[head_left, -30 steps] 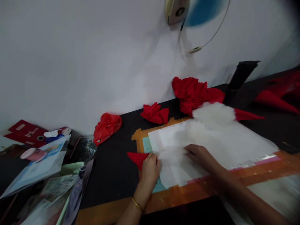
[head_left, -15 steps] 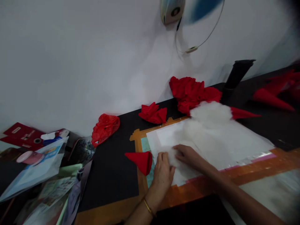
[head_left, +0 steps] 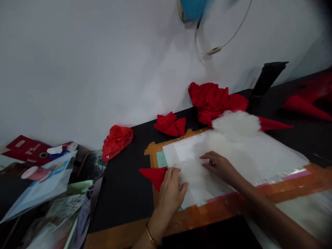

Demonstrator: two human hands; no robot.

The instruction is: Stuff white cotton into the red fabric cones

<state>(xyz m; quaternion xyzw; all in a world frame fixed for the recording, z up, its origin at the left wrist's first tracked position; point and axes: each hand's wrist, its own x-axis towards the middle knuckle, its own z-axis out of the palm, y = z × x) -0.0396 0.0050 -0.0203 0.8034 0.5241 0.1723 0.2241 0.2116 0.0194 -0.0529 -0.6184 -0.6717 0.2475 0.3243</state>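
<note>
My left hand (head_left: 171,186) lies over the wide end of a red cloth cone (head_left: 155,177), its fingers stretched out and its thumb apart. The fingers touch or cover the cone's rim, and the cone's opening is hidden beneath them. My right hand (head_left: 219,166) hovers low over thin white stuffing (head_left: 201,176) on a white sheet (head_left: 267,159). Its fingers are bent, with a gap between finger and thumb, and nothing shows in it. A thicker clump of fluffy white stuffing (head_left: 236,125) rests at the sheet's back edge, beside another red cone (head_left: 275,123).
Behind the sheet lie a heap of red cloth pieces (head_left: 212,100), a smaller red bundle (head_left: 170,124) and a red plastic bag (head_left: 117,141). A black holder (head_left: 269,77) stands back right. More red cones (head_left: 306,106) lie right. A cluttered green tray (head_left: 80,186) is at left.
My left hand has moved left from the white stuffing onto the red cone's wide end. My right hand has shifted right and away from the left one. The view has shifted slightly.
</note>
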